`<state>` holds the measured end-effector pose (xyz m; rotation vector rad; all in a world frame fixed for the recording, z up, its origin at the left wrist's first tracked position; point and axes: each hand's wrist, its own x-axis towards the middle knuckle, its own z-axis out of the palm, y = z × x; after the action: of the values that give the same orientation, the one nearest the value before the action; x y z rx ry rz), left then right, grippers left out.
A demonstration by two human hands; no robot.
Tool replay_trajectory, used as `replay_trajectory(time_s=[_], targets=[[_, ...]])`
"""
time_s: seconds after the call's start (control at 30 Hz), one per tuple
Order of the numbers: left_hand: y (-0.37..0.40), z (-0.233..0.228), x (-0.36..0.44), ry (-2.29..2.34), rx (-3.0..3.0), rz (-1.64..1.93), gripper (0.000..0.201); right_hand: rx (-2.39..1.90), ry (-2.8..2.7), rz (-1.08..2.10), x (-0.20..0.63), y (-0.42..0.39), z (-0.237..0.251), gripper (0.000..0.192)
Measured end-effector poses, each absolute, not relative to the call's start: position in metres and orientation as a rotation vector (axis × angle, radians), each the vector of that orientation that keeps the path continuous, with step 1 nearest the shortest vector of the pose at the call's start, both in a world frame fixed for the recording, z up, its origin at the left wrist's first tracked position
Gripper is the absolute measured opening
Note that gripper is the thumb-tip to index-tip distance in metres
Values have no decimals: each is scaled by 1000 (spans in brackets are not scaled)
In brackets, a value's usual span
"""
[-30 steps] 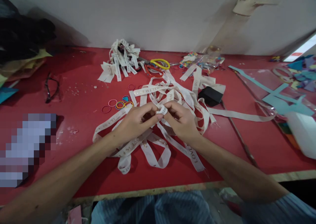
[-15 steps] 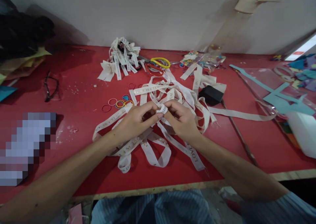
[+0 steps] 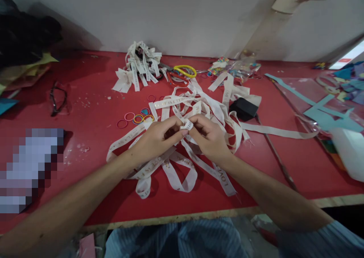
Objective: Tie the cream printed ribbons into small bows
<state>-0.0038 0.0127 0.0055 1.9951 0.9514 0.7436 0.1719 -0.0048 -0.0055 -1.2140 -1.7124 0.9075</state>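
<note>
Between the fingertips of both hands is a white printed ribbon [image 3: 187, 125], bent into a small loop. My left hand [image 3: 159, 136] pinches it from the left, thumb and fingers pressed together. From the right, my right hand [image 3: 209, 138] pinches the same ribbon, its fingers curled. Under and around the hands lies a tangle of white ribbon lengths [image 3: 182, 178] with gold lettering. Several small coloured rubber bands [image 3: 130, 117] lie just left of my left hand. What is tucked inside my curled fingers is hidden.
Behind lie a bunch of knotted ribbon pieces [image 3: 142, 63], scissors with yellow and red handles [image 3: 184, 71] and a plastic packet [image 3: 244, 70]. A black block [image 3: 244, 109] and a thin stick [image 3: 280, 161] are on the right. Eyeglasses [image 3: 58, 99] rest on the left of the red table [image 3: 93, 167].
Almost nothing differs. Both hands hold the ribbon loop in the same spot, and the camera view has shifted very slightly.
</note>
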Motion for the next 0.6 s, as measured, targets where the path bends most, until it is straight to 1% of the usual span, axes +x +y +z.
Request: replay_trajectory(time_s=[0.6], targets=[[13, 1, -5, 966, 2095, 737, 19, -1224, -1718, 916, 172, -6, -6, 6]])
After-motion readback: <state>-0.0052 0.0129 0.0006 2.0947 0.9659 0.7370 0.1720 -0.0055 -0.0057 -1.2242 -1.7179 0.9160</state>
